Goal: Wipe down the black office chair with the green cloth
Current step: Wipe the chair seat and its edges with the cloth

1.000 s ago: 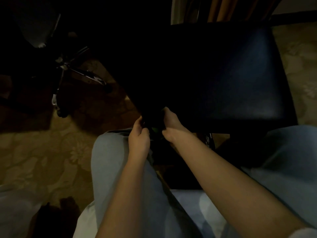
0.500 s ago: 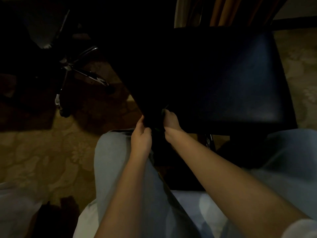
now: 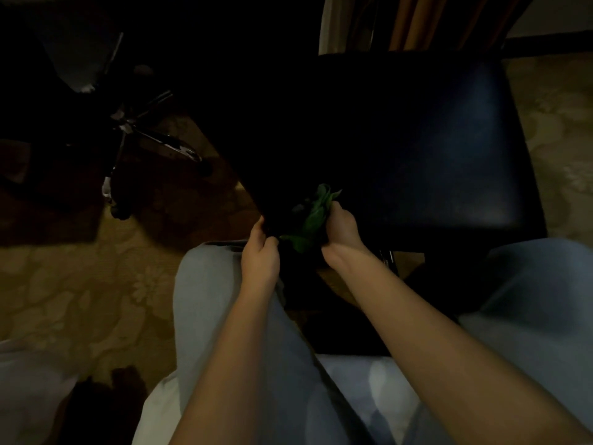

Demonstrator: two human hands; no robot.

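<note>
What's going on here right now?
A seated person works at the near corner of the chair. The right hand holds the bunched cloth against it, and the left hand grips the chair's edge beside it. The light is dim, so how much has been wiped cannot be told.

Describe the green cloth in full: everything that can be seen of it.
The green cloth is a dark green, soft-looking fabric, bunched and crumpled rather than spread flat. It lies against the near left corner of the black chair seat. The right hand grips its middle, and one ruffled end pokes out beyond that hand. The left hand curls right at its lower end; the light is too dim to tell whether it pinches the cloth. Part of it is lost in shadow.
</note>
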